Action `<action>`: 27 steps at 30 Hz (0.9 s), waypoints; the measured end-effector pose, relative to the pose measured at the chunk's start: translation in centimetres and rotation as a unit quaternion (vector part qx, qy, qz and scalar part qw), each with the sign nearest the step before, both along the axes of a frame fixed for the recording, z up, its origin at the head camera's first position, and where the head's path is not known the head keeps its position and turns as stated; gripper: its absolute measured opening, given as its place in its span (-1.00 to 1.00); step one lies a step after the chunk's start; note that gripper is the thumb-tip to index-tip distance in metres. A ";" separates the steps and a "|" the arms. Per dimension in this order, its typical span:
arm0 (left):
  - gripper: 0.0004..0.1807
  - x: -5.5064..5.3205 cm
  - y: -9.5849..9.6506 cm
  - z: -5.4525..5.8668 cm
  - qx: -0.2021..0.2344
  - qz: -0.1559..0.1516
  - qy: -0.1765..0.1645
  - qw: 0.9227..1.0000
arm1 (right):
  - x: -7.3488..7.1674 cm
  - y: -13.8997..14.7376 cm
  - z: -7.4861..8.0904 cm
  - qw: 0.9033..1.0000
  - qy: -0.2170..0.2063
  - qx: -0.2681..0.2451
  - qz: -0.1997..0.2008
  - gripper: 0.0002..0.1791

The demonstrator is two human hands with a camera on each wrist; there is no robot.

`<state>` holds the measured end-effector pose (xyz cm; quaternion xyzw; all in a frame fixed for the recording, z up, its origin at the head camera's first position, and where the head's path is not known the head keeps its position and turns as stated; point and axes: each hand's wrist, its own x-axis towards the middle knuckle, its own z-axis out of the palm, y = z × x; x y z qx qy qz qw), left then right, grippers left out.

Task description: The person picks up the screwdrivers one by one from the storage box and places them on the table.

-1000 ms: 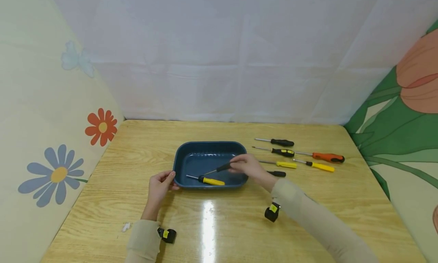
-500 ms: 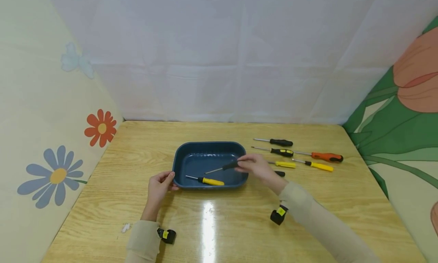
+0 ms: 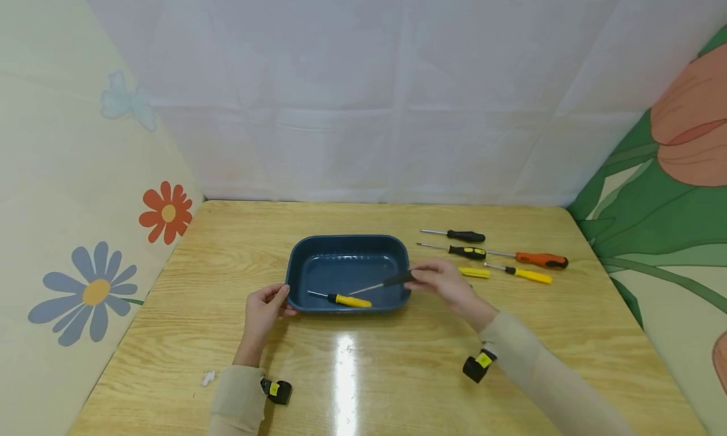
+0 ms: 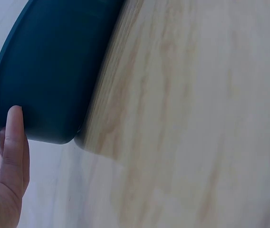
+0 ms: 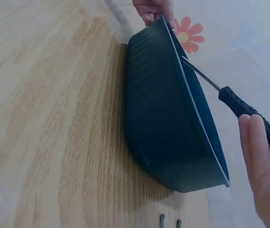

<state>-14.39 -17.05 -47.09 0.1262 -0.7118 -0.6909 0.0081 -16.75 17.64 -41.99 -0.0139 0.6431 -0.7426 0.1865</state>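
Note:
A dark blue rectangular tray [image 3: 348, 241] stands on the table. My left hand [image 3: 264, 308] pinches its left front corner, thumb at the rim and fingers on the outer wall, as the left wrist view also shows. My right hand [image 3: 449, 284] holds a black-handled screwdriver [image 5: 239, 105] by the handle, at the tray's right rim. Its thin shaft points left over the inside of the tray. Within the tray lies a yellow-handled screwdriver [image 3: 352, 301], its shaft to the left. The held screwdriver's tip appears just above it; whether they touch I cannot tell.
Right of the tray lie several screwdrivers: a black one [image 3: 467, 236], a black-and-yellow one [image 3: 468, 252], an orange one [image 3: 541, 260], a yellow one [image 3: 532, 275], and another yellow one [image 3: 474, 272] partly behind my right hand. A white scrap [image 3: 209, 378] lies at the front left.
My right hand has moved to the right with the black-handled screwdriver, from over the tray to its right rim. My left hand and the tray stay in place.

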 end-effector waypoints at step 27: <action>-0.69 0.0 -0.1 0.1 0.001 -0.002 -0.002 1.000 | 2.4 5.9 -0.5 0.988 -0.049 -0.123 -0.077 -0.77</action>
